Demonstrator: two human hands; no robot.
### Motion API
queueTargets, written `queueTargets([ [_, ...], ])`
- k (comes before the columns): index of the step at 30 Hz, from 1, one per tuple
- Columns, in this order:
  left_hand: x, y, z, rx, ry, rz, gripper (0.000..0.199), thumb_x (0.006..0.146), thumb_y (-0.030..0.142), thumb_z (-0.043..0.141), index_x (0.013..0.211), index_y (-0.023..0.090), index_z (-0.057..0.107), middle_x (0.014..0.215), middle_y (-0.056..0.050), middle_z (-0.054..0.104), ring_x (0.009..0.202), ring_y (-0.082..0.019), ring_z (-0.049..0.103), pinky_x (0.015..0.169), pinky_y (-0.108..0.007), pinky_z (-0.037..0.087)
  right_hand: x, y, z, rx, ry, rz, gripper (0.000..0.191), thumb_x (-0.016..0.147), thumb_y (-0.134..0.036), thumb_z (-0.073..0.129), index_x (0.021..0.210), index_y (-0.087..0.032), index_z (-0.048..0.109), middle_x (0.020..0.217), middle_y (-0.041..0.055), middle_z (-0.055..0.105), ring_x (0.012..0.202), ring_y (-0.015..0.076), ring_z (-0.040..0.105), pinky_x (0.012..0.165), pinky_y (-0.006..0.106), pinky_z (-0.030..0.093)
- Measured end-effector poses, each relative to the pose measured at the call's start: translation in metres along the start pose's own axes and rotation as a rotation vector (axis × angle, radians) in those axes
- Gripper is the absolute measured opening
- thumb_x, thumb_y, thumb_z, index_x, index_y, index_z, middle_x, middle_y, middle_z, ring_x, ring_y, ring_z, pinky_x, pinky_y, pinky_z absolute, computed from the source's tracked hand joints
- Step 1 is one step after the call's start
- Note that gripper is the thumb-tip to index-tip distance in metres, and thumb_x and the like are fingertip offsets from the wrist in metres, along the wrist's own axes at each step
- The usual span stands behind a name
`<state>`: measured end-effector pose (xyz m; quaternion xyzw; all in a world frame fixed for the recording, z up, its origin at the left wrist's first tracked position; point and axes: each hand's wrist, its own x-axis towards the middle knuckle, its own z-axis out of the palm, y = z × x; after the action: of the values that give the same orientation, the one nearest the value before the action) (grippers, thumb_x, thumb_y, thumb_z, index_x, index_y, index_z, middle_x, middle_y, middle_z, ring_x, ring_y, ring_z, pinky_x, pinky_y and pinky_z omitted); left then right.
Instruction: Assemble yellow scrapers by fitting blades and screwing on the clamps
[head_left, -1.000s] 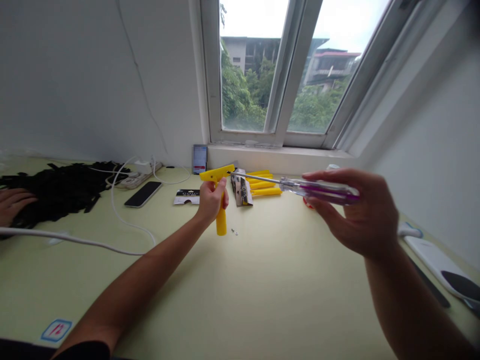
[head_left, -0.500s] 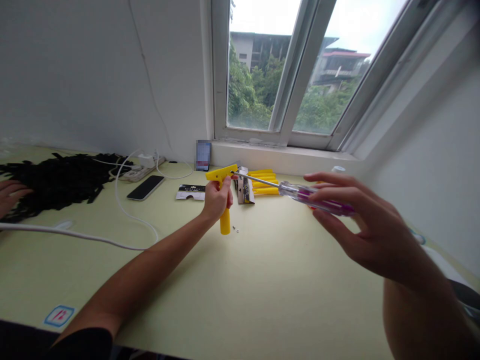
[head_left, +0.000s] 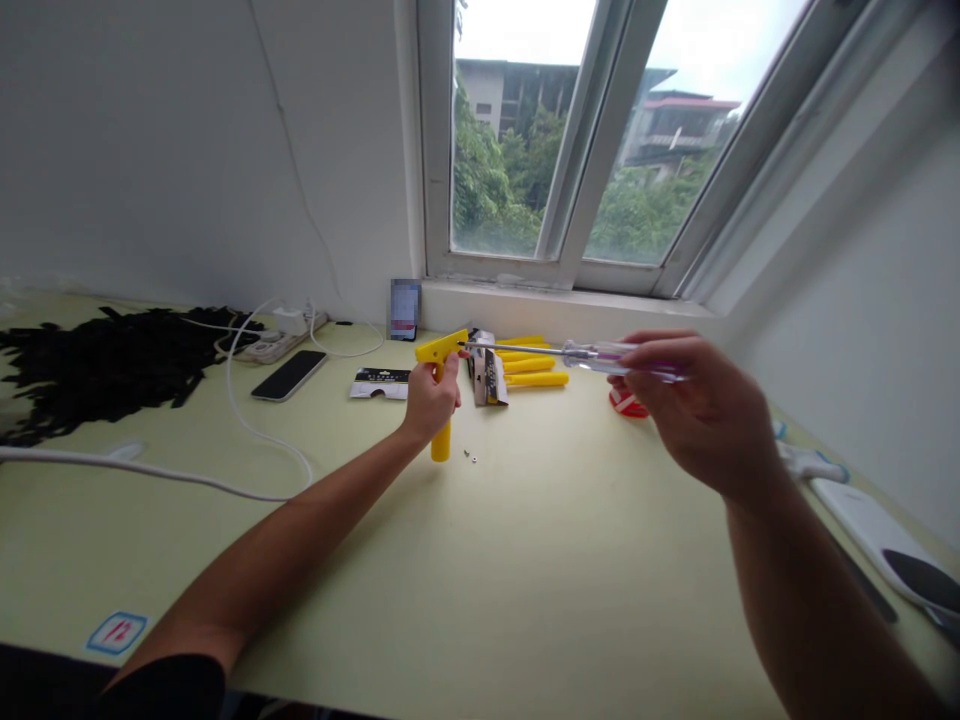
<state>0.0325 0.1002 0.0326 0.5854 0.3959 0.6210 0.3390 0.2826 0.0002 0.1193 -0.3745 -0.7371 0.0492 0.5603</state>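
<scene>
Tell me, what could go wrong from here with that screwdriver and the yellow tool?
The screwdriver has its tip at the yellow tool, close to the left hand, so a slip might jab it. Only the left hand grips the yellow tool, so the tool could twist if the right hand pushes hard. Two tiny metallic pieces lie loose on the table nearby and might get knocked away.

A near-level, clear-handled screwdriver (head_left: 581,354) meets an upright, yellow T-shaped tool (head_left: 439,347) tip-first.
</scene>
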Motion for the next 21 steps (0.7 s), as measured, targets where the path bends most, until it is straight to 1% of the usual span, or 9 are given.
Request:
queueTargets([
  [2,0.0007,-0.0017,-0.0004,0.019,-0.008,0.004,0.035,0.092,0.048,0.051,0.094,0.016,0.066,0.042,0.007,0.045,0.034,-0.008,0.043,0.037,-0.018,0.034,0.0011,0.0010,0.0030,0.031,0.022,-0.056,0.021,0.082,-0.025,0.069,0.103,-0.027,0.064,0.112,0.0067,0.065,0.099,0.0234,0.067,0.076,0.039,0.062],
  [5,0.0013,-0.0023,-0.0006,0.020,-0.010,-0.008,0.035,0.091,0.049,0.053,0.093,0.016,0.066,0.041,0.007,0.044,0.033,-0.008,0.042,0.037,-0.019,0.034,0.0035,0.0023,0.0041,0.139,0.012,-0.100,0.038,0.080,-0.018,0.070,0.114,-0.030,0.058,0.114,0.0052,0.064,0.108,0.0231,0.064,0.088,0.043,0.060],
  [6,0.0013,-0.0021,-0.0005,0.014,-0.008,-0.011,0.035,0.090,0.049,0.053,0.093,0.016,0.066,0.041,0.007,0.044,0.033,-0.008,0.042,0.036,-0.019,0.034,0.0041,0.0028,0.0039,0.158,0.005,-0.100,0.040,0.080,-0.017,0.070,0.115,-0.030,0.058,0.115,0.0052,0.064,0.110,0.0229,0.063,0.090,0.043,0.059],
  [10,0.0002,-0.0008,-0.0002,-0.003,-0.023,-0.008,0.037,0.092,0.049,0.051,0.095,0.016,0.066,0.041,0.007,0.044,0.033,-0.009,0.041,0.036,-0.019,0.033,0.0041,0.0046,0.0034,0.166,-0.001,-0.066,0.038,0.077,-0.020,0.074,0.112,-0.029,0.059,0.116,0.0062,0.065,0.109,0.0236,0.064,0.089,0.042,0.060],
  [14,-0.0002,-0.0010,0.0001,0.008,-0.045,-0.002,0.036,0.093,0.047,0.049,0.093,0.016,0.065,0.042,0.007,0.045,0.034,-0.008,0.041,0.036,-0.019,0.034,0.0022,0.0046,0.0058,0.195,-0.025,-0.064,0.040,0.079,-0.019,0.073,0.114,-0.030,0.056,0.116,0.0047,0.067,0.109,0.0237,0.066,0.088,0.044,0.061],
  [18,0.0015,-0.0028,-0.0006,0.017,-0.020,-0.018,0.035,0.092,0.047,0.052,0.080,0.016,0.062,0.040,0.006,0.044,0.032,-0.008,0.041,0.035,-0.019,0.032,0.0035,0.0025,0.0037,0.195,0.073,-0.141,0.042,0.080,-0.018,0.071,0.117,-0.032,0.056,0.114,0.0035,0.069,0.105,0.0242,0.068,0.088,0.044,0.060],
  [21,0.0020,-0.0027,-0.0019,0.017,-0.028,0.000,0.033,0.092,0.045,0.052,0.086,0.015,0.065,0.040,0.007,0.045,0.033,-0.009,0.041,0.036,-0.019,0.033,0.0073,0.0018,-0.0018,0.181,0.185,-0.136,0.042,0.078,-0.019,0.072,0.114,-0.033,0.058,0.112,0.0051,0.068,0.105,0.0280,0.067,0.084,0.045,0.059],
])
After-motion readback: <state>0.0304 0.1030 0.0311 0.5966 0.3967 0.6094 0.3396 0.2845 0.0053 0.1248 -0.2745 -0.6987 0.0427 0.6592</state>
